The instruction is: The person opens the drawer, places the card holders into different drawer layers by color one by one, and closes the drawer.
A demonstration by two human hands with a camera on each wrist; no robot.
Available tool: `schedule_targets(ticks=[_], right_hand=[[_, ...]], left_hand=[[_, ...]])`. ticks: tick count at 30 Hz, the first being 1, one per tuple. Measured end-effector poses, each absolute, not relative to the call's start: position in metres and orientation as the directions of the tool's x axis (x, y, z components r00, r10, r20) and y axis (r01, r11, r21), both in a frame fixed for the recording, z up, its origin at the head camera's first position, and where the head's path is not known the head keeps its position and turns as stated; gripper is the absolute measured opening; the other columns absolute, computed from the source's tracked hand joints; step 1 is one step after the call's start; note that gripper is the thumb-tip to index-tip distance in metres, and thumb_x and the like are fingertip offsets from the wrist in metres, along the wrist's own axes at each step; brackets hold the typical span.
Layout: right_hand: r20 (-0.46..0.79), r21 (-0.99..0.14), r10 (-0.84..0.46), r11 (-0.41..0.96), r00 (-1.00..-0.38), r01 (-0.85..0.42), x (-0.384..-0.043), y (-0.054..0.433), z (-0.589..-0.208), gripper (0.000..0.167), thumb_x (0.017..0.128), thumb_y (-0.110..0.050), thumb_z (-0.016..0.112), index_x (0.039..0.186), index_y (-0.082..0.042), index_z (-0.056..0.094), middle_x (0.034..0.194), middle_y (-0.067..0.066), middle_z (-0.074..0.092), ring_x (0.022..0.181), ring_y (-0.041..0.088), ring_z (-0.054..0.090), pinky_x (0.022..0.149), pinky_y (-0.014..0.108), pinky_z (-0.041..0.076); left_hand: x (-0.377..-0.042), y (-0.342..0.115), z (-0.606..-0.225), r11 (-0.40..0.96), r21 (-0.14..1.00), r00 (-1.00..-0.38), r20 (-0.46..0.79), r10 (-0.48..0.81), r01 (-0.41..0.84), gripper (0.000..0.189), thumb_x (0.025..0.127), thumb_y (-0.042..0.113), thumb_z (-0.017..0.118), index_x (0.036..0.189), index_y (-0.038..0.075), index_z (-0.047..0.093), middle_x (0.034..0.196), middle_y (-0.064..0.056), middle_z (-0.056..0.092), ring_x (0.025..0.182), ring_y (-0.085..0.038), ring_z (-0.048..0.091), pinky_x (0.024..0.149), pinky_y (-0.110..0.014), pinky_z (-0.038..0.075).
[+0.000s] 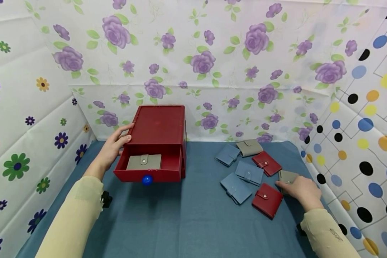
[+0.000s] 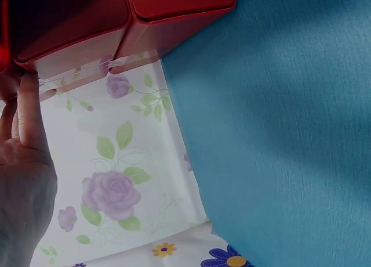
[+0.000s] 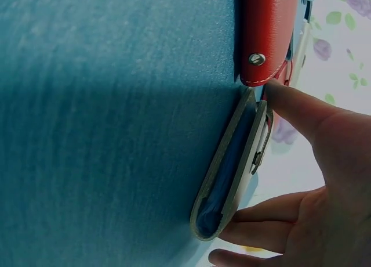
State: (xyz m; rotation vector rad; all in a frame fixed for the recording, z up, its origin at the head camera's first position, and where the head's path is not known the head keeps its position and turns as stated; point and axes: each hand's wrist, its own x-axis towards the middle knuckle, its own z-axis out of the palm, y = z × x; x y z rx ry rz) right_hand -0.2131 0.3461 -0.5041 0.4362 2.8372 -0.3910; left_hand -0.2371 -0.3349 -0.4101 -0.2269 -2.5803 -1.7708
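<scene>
My left hand (image 1: 111, 148) rests against the left side of a red drawer box (image 1: 158, 125), its fingers fairly straight in the left wrist view. The box's drawer (image 1: 171, 161) is pulled out, with a blue round knob (image 1: 147, 180) on its front. A grey wallet (image 1: 145, 162) with a snap strap lies inside. At the right, my right hand (image 1: 304, 191) holds another grey wallet (image 1: 287, 176) by opposite edges, thumb at one end and fingers at the other. In the right wrist view this wallet (image 3: 232, 162) shows its folded edge, beside a red wallet (image 3: 266, 35).
Left of my right hand lie blue wallets (image 1: 236, 188), red wallets (image 1: 267, 200) and a grey wallet (image 1: 249, 147) at the back. A blue cloth (image 1: 193, 222) covers the table. Flowered sheets (image 1: 203, 64) stand behind and left; a dotted sheet (image 1: 367, 143) stands right.
</scene>
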Motion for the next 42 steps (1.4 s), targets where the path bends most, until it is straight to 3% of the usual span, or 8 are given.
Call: schedule_targets(ticks=[11, 18, 28, 34, 42], right_hand=[[-0.253, -0.249, 0.241, 0.92, -0.937, 0.304, -0.216, 0.348, -0.507, 0.081, 0.091, -0.065, 0.07, 0.105, 0.014, 0.062, 0.091, 0.028, 0.06, 0.083, 0.042, 0.057, 0.065, 0.052, 0.051], [-0.283, -0.226, 0.202, 0.936, -0.938, 0.27, -0.216, 0.35, -0.503, 0.071, 0.091, -0.056, 0.071, 0.102, 0.014, 0.063, 0.09, 0.027, 0.059, 0.09, 0.045, 0.053, 0.066, 0.053, 0.053], [-0.32, -0.222, 0.212, 0.931, -0.923, 0.291, -0.216, 0.348, -0.5, 0.08, 0.092, -0.054, 0.073, 0.116, 0.021, 0.058, 0.105, 0.038, 0.051, 0.096, 0.05, 0.051, 0.072, 0.059, 0.053], [-0.34, -0.254, 0.192, 0.924, -0.92, 0.287, -0.218, 0.349, -0.5, 0.077, 0.094, -0.051, 0.073, 0.116, 0.021, 0.058, 0.1, 0.034, 0.056, 0.09, 0.046, 0.055, 0.071, 0.055, 0.053], [-0.333, -0.301, 0.166, 0.914, -0.928, 0.271, -0.218, 0.356, -0.501, 0.074, 0.09, -0.053, 0.077, 0.111, 0.016, 0.063, 0.096, 0.027, 0.062, 0.086, 0.039, 0.058, 0.067, 0.049, 0.053]], left_hand=[[-0.238, -0.334, -0.409, 0.364, 0.923, -0.989, 0.082, 0.124, 0.122, 0.062, 0.112, 0.049, 0.051, 0.17, 0.037, 0.033, 0.166, -0.019, 0.041, 0.12, -0.024, 0.063, 0.088, -0.039, 0.058], [-0.236, -0.335, -0.409, 0.368, 0.921, -0.989, 0.085, 0.123, 0.125, 0.061, 0.112, 0.049, 0.051, 0.17, 0.036, 0.033, 0.166, -0.02, 0.042, 0.119, -0.022, 0.063, 0.087, -0.038, 0.058], [-0.237, -0.334, -0.408, 0.363, 0.924, -0.989, 0.08, 0.124, 0.121, 0.062, 0.112, 0.049, 0.051, 0.17, 0.036, 0.032, 0.167, -0.018, 0.041, 0.124, -0.031, 0.062, 0.087, -0.038, 0.058], [-0.238, -0.335, -0.406, 0.355, 0.927, -0.989, 0.082, 0.127, 0.123, 0.063, 0.112, 0.05, 0.051, 0.17, 0.036, 0.032, 0.168, -0.018, 0.039, 0.128, -0.038, 0.059, 0.087, -0.038, 0.058], [-0.237, -0.338, -0.41, 0.35, 0.928, -0.988, 0.082, 0.132, 0.124, 0.062, 0.113, 0.048, 0.051, 0.17, 0.035, 0.032, 0.168, -0.017, 0.038, 0.125, -0.031, 0.061, 0.087, -0.038, 0.059]])
